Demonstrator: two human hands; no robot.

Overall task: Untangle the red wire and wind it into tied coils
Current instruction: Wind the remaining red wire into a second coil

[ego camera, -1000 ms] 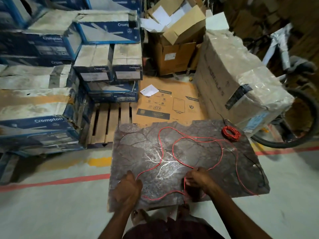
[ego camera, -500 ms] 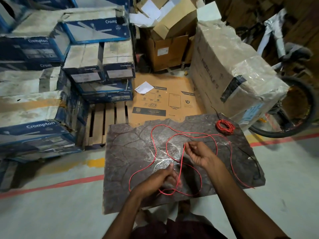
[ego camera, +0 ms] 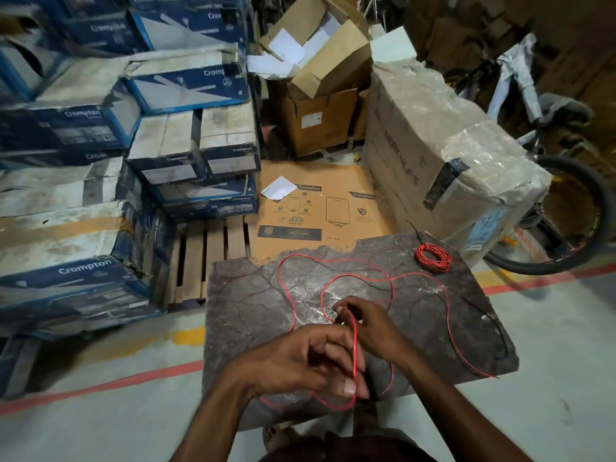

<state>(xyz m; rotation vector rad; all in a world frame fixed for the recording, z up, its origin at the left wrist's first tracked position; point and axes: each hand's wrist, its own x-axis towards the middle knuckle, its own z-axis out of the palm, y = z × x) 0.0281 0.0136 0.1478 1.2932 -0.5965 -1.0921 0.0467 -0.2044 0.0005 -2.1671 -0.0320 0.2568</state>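
Note:
A long red wire [ego camera: 393, 288] lies in loose loops across a dark stone slab [ego camera: 246, 308]. At the slab's far right corner sits a small wound red coil [ego camera: 432, 257]. My left hand [ego camera: 300, 365] is raised over the slab's near edge and pinches the wire between thumb and fingers, with a loop hanging below it. My right hand [ego camera: 370, 325] is just beyond it and pinches the same strand near its fingertips. A thin black wire [ego camera: 490, 320] runs along the slab's right side.
Stacked blue Crompton boxes [ego camera: 83, 228] fill the left. A wooden pallet [ego camera: 206, 258] and a flat cardboard sheet [ego camera: 320, 208] lie beyond the slab. A large wrapped carton [ego camera: 440, 151] and a bicycle wheel [ego camera: 566, 215] stand at the right. Red floor tape [ego camera: 100, 388] crosses the concrete.
Both hands lifted from the slab's near edge with the wire. The left hand rose and moved right, and the two hands now sit close together with a loop between them.

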